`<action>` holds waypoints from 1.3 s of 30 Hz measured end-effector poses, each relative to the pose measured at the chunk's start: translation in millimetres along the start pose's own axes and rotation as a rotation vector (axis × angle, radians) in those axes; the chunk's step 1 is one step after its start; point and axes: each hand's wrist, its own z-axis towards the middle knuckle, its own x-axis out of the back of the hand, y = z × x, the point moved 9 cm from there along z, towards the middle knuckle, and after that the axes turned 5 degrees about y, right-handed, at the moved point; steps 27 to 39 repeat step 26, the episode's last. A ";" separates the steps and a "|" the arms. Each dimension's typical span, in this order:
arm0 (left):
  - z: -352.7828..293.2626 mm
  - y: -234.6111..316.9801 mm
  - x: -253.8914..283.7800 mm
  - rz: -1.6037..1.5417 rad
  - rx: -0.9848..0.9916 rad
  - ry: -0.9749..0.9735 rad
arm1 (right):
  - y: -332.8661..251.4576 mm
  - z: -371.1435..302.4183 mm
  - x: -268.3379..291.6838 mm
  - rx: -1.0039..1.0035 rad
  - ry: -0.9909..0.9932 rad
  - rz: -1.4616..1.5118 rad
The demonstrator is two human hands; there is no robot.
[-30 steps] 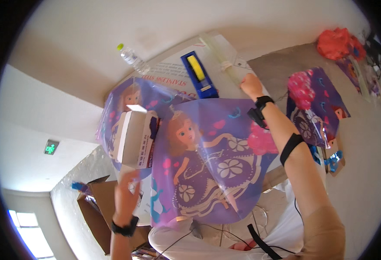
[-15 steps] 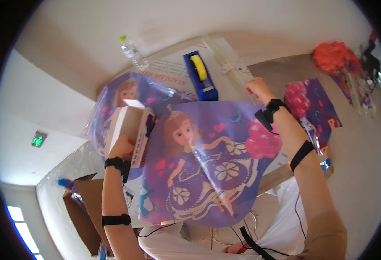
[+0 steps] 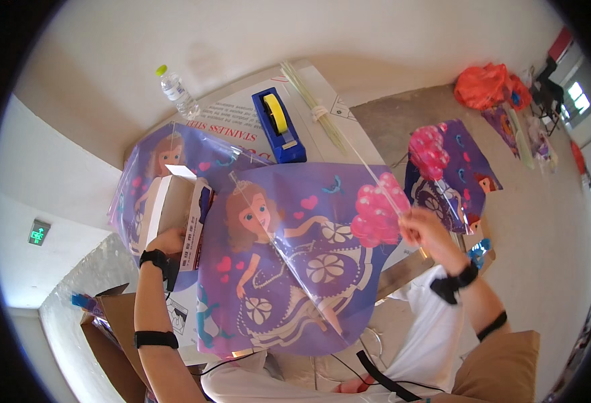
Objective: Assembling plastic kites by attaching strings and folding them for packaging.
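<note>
My right hand [image 3: 426, 232] is closed on one end of a thin pale rod [image 3: 374, 172] at the right edge of a purple kite sheet [image 3: 309, 255] printed with a princess and pink balloons. The rod slants up and left toward a tied bundle of similar rods [image 3: 307, 99] on the table. My left hand [image 3: 168, 242] is at the near end of an open white box [image 3: 164, 201], which stands on the left part of the sheets. Its fingers are hidden by the box, so what they hold does not show.
A blue tape dispenser [image 3: 287, 142] with yellow tape stands behind the sheet, and a water bottle [image 3: 177, 94] is at the back left. A second purple sheet [image 3: 453, 164] lies right. A cardboard box [image 3: 117, 336] is at lower left; a red plastic bag [image 3: 480, 87] is on the floor.
My right hand has come down and toward me from the bundle, drawing a thin rod out with it. My left hand stays at the box. The whole view has shifted somewhat.
</note>
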 end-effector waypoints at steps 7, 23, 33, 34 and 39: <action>-19.2 33.4 -7.7 -0.252 0.112 -0.096 | 97.1 -126.9 -64.9 -0.063 0.042 0.088; 0.8 -6.4 -12.9 -0.258 0.101 -0.096 | 150.0 -148.5 -125.6 -0.314 -0.090 0.089; -5.0 7.9 -4.5 -0.083 0.052 -0.023 | 139.3 -139.1 -129.8 -0.321 -0.084 0.132; -5.0 7.9 -4.5 -0.083 0.052 -0.023 | 139.3 -139.1 -129.8 -0.321 -0.084 0.132; -5.0 7.9 -4.5 -0.083 0.052 -0.023 | 139.3 -139.1 -129.8 -0.321 -0.084 0.132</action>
